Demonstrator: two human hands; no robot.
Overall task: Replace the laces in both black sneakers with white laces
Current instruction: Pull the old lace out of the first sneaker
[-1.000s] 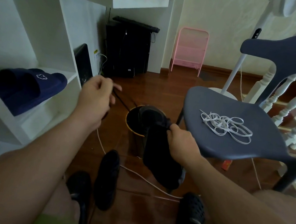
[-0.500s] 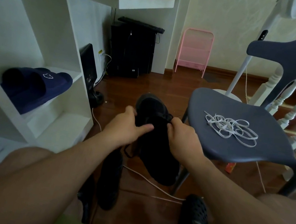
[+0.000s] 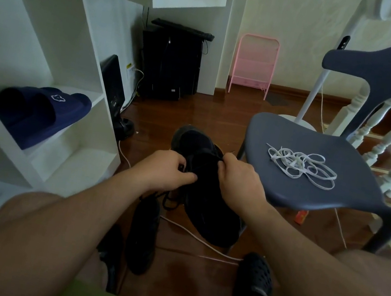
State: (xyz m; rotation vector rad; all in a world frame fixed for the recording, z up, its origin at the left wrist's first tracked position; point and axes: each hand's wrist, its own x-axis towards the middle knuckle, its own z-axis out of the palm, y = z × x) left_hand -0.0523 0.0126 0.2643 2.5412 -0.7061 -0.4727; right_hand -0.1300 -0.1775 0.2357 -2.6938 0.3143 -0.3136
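Note:
I hold one black sneaker [image 3: 209, 200] up in front of me, toe pointing away. My right hand [image 3: 240, 180] grips its right side near the eyelets. My left hand [image 3: 168, 171] pinches the black lace [image 3: 168, 201] at the sneaker's lacing, and loose lace hangs below it. The second black sneaker [image 3: 142, 236] lies on the floor between my feet. A tangle of white laces [image 3: 300, 166] rests on the seat of the grey chair [image 3: 293, 134] to my right.
A white shelf unit [image 3: 48, 70] with navy slides [image 3: 42, 112] stands to the left. A white cable [image 3: 196, 239] runs across the wooden floor under the sneaker. Black clogs [image 3: 256, 276] are on my feet. A pink rack [image 3: 253, 65] and a computer tower [image 3: 171, 63] stand at the back.
My left hand, pulling the black lace out to the left a second ago, has come back to the sneaker's lacing. The sneaker has tilted slightly as both hands work on it.

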